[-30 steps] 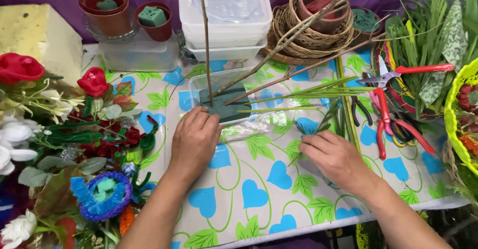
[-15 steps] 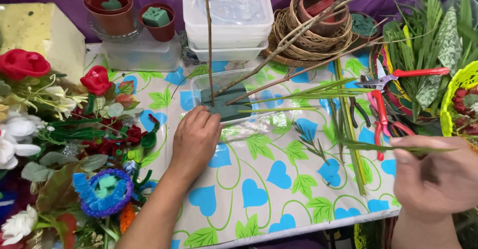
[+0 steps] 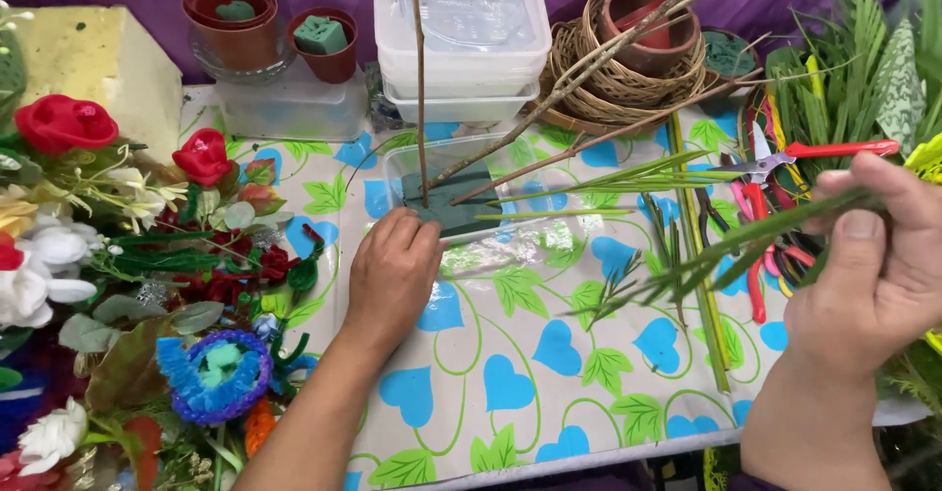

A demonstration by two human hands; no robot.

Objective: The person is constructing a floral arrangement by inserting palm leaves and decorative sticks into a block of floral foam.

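Green leaf (image 3: 746, 241) pinched in my right hand (image 3: 873, 275) points left toward foam (image 3: 453, 211) under my left fingertips (image 3: 417, 236).

The counter (image 3: 510, 373) wore a glossy, smooth plastic cloth; the tubs (image 3: 461, 35) were clear plastic — the basket (image 3: 589, 69) rough woven wicker, the pots (image 3: 329, 50) matt clay, the foam block (image 3: 456, 211) dull and grainy.
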